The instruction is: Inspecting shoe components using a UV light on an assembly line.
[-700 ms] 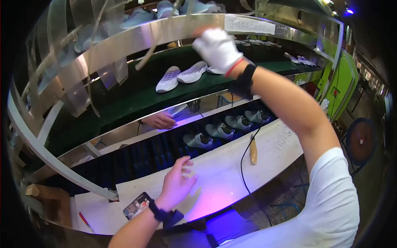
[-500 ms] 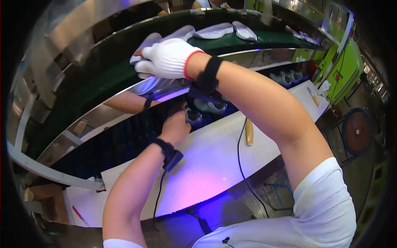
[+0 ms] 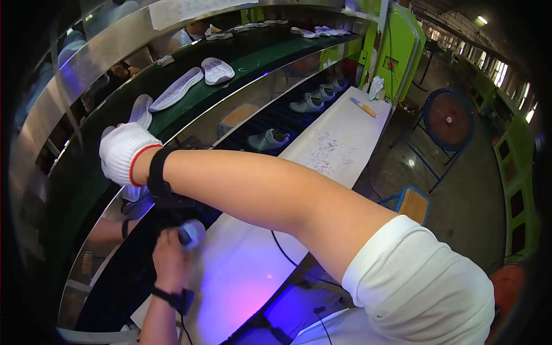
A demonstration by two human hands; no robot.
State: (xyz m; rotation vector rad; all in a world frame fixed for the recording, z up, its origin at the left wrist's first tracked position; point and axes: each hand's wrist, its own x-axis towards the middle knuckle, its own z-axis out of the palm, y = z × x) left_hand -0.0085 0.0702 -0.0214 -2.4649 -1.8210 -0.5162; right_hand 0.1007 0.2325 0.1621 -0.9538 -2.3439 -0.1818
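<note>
My left hand (image 3: 170,260), bare and slightly blurred, is closed around a light-coloured shoe (image 3: 197,232) at the edge of the dark lower conveyor. My right hand (image 3: 127,154), in a white knitted glove with a red cuff, reaches across to the green upper belt. Its fingers are turned away and hidden, and a small greyish edge shows just beyond them. Close to the glove lies a white sole (image 3: 142,110), with a long sole (image 3: 176,90) and a wider sole (image 3: 217,71) further along. Grey shoes (image 3: 268,140) stand on the lower conveyor.
A white worktop (image 3: 322,150) runs along the near side, bearing a yellow-handled tool (image 3: 363,107). Black cable (image 3: 286,258) hangs over its edge. To the right stand a wooden-topped stool (image 3: 414,205), a round floor fan (image 3: 448,119) and a green machine frame (image 3: 397,63).
The view has swung toward the right. My gloved right hand stays over the upper belt, further from the sole row's far end. My left hand has drawn a shoe toward the worktop.
</note>
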